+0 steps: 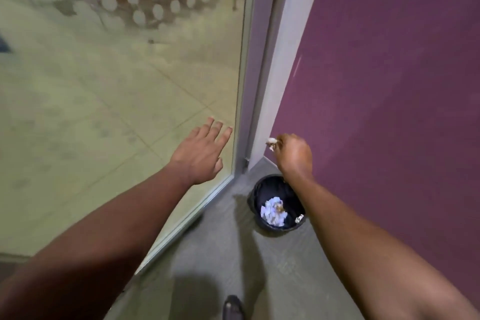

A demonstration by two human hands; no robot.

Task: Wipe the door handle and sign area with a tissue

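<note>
Right hand point(294, 154) pinches a mostly hidden tissue point(271, 141) above the bin point(278, 204); left hand point(201, 150) spread flat.

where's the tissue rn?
Head view, right of centre: the tissue is pinched in the right hand, held in front of the grey door frame, up-frame of the black bin on the floor.

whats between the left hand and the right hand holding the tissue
In the head view, the door frame rises between the left hand and the right hand gripping the tissue.
</note>
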